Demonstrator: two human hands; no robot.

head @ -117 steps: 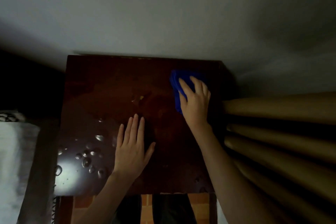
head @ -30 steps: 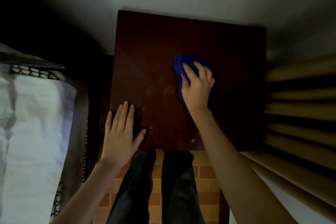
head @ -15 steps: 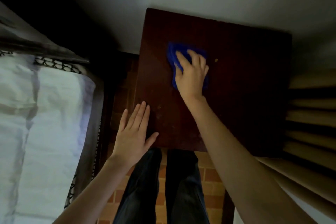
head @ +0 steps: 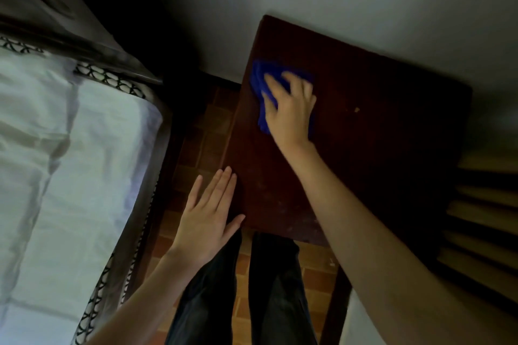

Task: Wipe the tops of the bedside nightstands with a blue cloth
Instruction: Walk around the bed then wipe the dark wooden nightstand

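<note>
On nightstand (head: 378, 148) top, far-left part — r. hand (head: 291, 112) fingers spread, pressing blue cloth (head: 262, 78), l. hand (head: 207, 218) flat, fingers straight, by near-left corner — bed (head: 70, 162) at left.

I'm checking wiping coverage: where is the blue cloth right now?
In the head view, the blue cloth lies pressed under the right hand on the nightstand top, near its far left corner, the side nearest the bed.

The cloth (head: 262, 84) is bright blue on a dark reddish-brown nightstand (head: 378, 131); the floor (head: 314, 283) shows orange-brown brick tiles, the bedsheet (head: 64, 154) white with a black lattice border (head: 112, 78)
</note>
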